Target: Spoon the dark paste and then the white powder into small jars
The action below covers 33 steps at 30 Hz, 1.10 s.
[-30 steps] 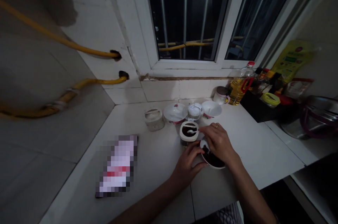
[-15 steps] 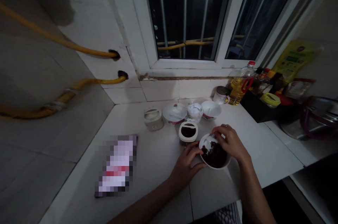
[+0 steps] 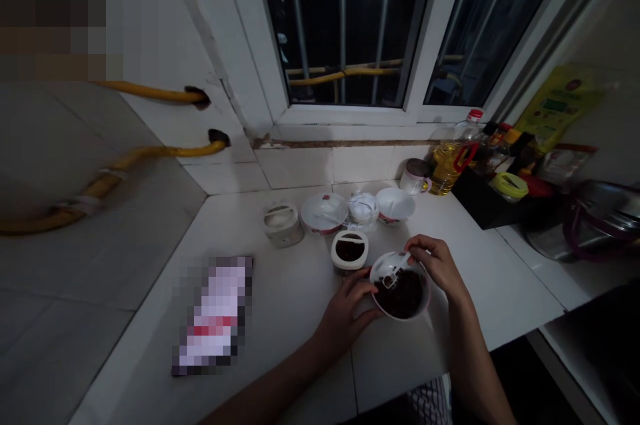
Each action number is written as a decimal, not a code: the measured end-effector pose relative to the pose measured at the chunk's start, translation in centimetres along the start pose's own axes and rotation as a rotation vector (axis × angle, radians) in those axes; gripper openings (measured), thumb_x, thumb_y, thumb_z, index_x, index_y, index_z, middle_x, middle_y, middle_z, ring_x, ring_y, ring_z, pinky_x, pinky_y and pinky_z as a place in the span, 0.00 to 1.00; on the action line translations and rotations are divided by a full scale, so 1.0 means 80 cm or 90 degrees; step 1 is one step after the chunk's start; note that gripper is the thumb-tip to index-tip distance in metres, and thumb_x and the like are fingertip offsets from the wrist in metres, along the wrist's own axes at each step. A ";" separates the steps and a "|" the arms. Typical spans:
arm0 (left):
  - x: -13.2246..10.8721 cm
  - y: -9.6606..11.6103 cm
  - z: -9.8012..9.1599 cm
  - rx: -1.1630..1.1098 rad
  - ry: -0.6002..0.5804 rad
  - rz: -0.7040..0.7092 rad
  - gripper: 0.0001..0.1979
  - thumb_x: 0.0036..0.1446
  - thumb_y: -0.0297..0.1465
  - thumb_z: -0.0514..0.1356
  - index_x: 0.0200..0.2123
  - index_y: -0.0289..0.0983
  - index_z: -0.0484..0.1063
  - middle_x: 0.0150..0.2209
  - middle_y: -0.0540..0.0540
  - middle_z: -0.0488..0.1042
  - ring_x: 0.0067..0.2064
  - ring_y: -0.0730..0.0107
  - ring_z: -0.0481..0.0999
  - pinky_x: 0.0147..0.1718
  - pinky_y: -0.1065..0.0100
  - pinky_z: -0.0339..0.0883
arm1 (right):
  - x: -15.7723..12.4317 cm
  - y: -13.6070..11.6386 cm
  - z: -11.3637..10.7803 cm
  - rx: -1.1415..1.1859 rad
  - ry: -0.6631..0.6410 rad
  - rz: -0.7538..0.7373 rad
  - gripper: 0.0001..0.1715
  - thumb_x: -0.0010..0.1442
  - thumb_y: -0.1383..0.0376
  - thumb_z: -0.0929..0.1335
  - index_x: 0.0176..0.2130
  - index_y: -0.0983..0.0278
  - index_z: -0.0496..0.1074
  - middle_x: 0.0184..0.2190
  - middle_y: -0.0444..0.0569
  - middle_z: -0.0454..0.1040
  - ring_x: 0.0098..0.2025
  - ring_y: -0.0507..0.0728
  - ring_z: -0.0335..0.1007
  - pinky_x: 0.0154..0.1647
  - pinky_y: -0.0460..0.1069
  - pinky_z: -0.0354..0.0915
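A white bowl [image 3: 426, 301] holds a dark brown, crumbly mass [image 3: 403, 295] whose kind I cannot make out. My left hand [image 3: 350, 301] grips the bowl's left side, with fingers at the rim and the thumb low on the wall. In my right hand [image 3: 435, 261], a small white spoon [image 3: 395, 273] is pinched by its handle, its tip in the dark mass at the bowl's left part. Just behind my left hand stands a square jar [image 3: 349, 251] with a cream rim and dark contents.
Behind are a lidded container [image 3: 281, 225], a wide bowl [image 3: 324, 213], a small wrapped white bowl [image 3: 363, 207], another bowl [image 3: 395, 203] and a mug [image 3: 415, 178]. An oil bottle [image 3: 449, 161], black condiment box [image 3: 483, 208] and metal pot [image 3: 595, 221] stand right. A blurred-out flat object [image 3: 215, 315] lies left.
The right hand has lifted and drawn back slightly, so the spoon now shows clearly, slanting into the bowl. The left hand keeps its hold on the bowl. The view has shifted a little.
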<state>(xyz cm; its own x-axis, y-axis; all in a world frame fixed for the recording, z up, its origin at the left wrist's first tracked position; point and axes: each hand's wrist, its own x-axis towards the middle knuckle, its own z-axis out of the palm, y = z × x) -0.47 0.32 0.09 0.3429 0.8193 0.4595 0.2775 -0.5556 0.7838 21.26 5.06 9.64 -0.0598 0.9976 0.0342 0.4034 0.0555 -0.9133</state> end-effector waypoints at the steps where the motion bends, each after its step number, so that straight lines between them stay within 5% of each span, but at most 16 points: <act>1: 0.000 0.001 0.000 0.000 0.002 0.000 0.12 0.57 0.36 0.63 0.44 0.41 0.70 0.54 0.38 0.67 0.56 0.56 0.69 0.52 0.56 0.67 | 0.001 0.001 0.001 0.012 0.004 0.008 0.08 0.49 0.65 0.64 0.26 0.64 0.73 0.17 0.41 0.69 0.24 0.52 0.64 0.29 0.47 0.58; 15: 0.000 0.004 0.000 0.017 0.006 0.012 0.12 0.57 0.37 0.62 0.43 0.40 0.70 0.55 0.38 0.67 0.56 0.57 0.69 0.51 0.58 0.68 | 0.009 -0.007 0.018 0.212 0.099 0.053 0.11 0.47 0.59 0.70 0.28 0.64 0.75 0.18 0.45 0.75 0.22 0.52 0.60 0.26 0.47 0.59; 19: -0.001 0.003 0.000 0.023 -0.001 -0.003 0.12 0.57 0.36 0.63 0.43 0.41 0.70 0.55 0.39 0.67 0.56 0.56 0.69 0.51 0.58 0.68 | 0.003 -0.018 0.040 0.098 0.129 -0.065 0.11 0.57 0.59 0.66 0.34 0.63 0.74 0.26 0.47 0.78 0.25 0.53 0.65 0.27 0.48 0.61; 25: -0.001 0.000 0.004 0.019 0.025 0.033 0.12 0.58 0.38 0.62 0.43 0.39 0.69 0.55 0.38 0.67 0.56 0.58 0.69 0.51 0.58 0.68 | -0.004 -0.023 0.047 -0.248 0.027 -0.497 0.16 0.61 0.73 0.61 0.43 0.62 0.73 0.34 0.50 0.78 0.34 0.57 0.67 0.36 0.53 0.63; 28: 0.000 0.001 0.003 0.015 0.023 0.028 0.12 0.58 0.39 0.62 0.43 0.40 0.70 0.55 0.38 0.67 0.56 0.57 0.69 0.51 0.58 0.68 | -0.008 -0.022 0.034 -0.241 0.076 -0.516 0.16 0.61 0.74 0.61 0.44 0.62 0.72 0.32 0.50 0.77 0.32 0.56 0.67 0.35 0.53 0.63; 33: 0.000 0.002 0.001 0.018 0.003 0.007 0.13 0.57 0.37 0.63 0.44 0.40 0.70 0.55 0.38 0.67 0.56 0.57 0.70 0.51 0.58 0.68 | -0.013 -0.014 -0.002 -0.202 0.145 -0.396 0.09 0.63 0.70 0.63 0.39 0.61 0.72 0.26 0.46 0.74 0.30 0.56 0.69 0.35 0.51 0.64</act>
<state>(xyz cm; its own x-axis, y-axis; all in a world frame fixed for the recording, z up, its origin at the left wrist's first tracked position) -0.39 0.19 0.21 0.3424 0.8136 0.4699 0.2988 -0.5685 0.7665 21.03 3.95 10.70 -0.1868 0.7592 0.6235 0.6034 0.5895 -0.5370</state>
